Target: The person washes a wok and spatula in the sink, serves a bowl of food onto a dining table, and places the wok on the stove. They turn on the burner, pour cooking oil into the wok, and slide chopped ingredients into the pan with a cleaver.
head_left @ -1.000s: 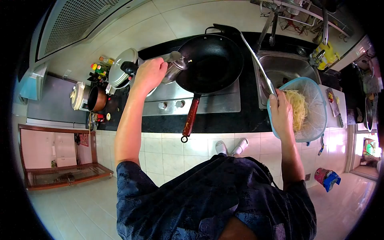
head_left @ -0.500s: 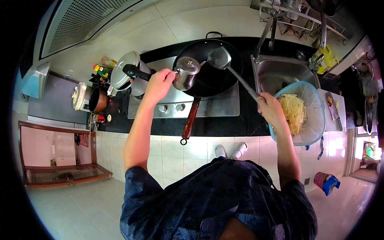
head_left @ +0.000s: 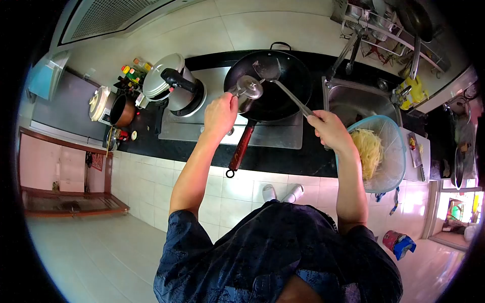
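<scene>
With closed fingers point(head_left: 233, 104), the left hand point(head_left: 220, 115) is holding a metal pot point(head_left: 250, 89) farther over the wok point(head_left: 294, 76), the right hand point(head_left: 332, 131) a spatula point(head_left: 291, 96).

Wht appl. point(head_left: 102, 106) just beside brn pot point(head_left: 123, 112), btls point(head_left: 132, 74) nearby; pink bucket point(head_left: 392, 240) on flr point(head_left: 126, 247)

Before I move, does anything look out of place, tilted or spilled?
One thing: the blue basket overhangs the front edge of the counter beside the sink, so it looks a little precarious. I see no clear spill.
</scene>
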Motion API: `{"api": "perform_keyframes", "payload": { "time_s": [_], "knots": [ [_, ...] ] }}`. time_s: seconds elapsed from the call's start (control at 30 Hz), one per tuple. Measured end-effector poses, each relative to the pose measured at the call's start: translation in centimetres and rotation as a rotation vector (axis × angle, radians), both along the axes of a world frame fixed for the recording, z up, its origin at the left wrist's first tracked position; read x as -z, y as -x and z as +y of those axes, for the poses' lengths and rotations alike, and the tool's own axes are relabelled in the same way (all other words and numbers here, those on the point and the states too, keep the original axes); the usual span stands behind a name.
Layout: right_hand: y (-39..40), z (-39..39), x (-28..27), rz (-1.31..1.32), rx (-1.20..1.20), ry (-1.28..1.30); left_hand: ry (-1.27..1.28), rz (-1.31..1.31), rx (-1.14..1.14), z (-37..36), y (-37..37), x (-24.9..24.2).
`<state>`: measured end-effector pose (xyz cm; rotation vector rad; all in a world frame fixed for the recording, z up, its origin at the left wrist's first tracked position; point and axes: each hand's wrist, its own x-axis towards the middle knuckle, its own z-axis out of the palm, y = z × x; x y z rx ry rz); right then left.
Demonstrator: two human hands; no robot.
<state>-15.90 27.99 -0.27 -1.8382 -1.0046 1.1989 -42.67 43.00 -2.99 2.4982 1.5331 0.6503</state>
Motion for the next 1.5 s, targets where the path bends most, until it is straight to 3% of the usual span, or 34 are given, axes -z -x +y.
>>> {"api": "perform_keyframes", "payload": {
  "time_s": [0.27, 0.43, 0.47, 0.57, 0.6, 0.77, 0.97, 1.0, 1.03, 1.1, 1.17, 1.23, 1.27, 1.37, 1.5],
  "knots": [
    [-1.2, -0.2, -0.5, 0.042, 0.112, -0.117, -0.031, -0.022, -0.082, -0.9, 2.6, -0.2],
    [-2.2, 2.3, 1.8, -0.122, 0.123, -0.092, 0.112, -0.371, -0.215, -2.6, 6.3, 2.8],
    [-2.0, 2.9, 2.5, -0.182, 0.125, -0.087, 0.177, -0.484, -0.242, -3.1, 7.4, 4.3],
    [-2.2, 4.0, 6.8, -0.914, -0.050, -0.326, 0.411, -0.774, -0.326, -5.9, 10.1, 6.5],
    [-0.7, 4.0, 6.0, -0.868, -0.032, -0.209, 0.363, -0.897, -0.325, -6.8, 10.7, 7.8],
    [0.9, 3.9, 11.1, -1.205, -0.154, -0.279, 0.424, -0.992, -0.411, -10.0, 16.7, 10.7],
    [2.0, 3.6, 12.7, -1.226, -0.145, -0.273, 0.336, -0.911, -0.473, -10.4, 27.3, 11.9],
    [4.0, 3.9, 10.9, -1.346, -0.133, -0.159, 0.381, -0.882, -0.474, -10.2, 29.7, 12.4],
    [5.5, 4.0, 10.2, -1.447, -0.059, -0.305, 0.340, -0.852, -0.458, -9.6, 32.2, 13.3],
    [14.4, 4.0, 5.6, -1.317, 0.030, -0.601, 0.266, -0.782, -0.429, -8.8, 37.5, 15.1],
    [26.3, 4.3, 2.2, -0.952, -0.054, -0.493, 0.395, -0.818, -0.480, -8.2, 42.0, 15.2],
    [35.2, 5.5, 4.7, -0.989, -0.440, -0.561, 0.350, -0.791, -0.450, -7.3, 46.7, 16.9],
    [41.5, 7.2, 4.0, -0.755, -0.578, -0.547, 0.372, -0.780, -0.475, -6.9, 48.7, 17.0],
    [53.0, 14.6, 9.2, -0.444, -0.654, -0.449, 0.406, -0.729, -0.553, -6.3, 54.4, 16.4],
    [63.5, 28.5, 17.5, -0.447, -0.614, -0.619, 0.352, -0.718, -0.662, -5.9, 59.8, 16.6]
  ]
}}
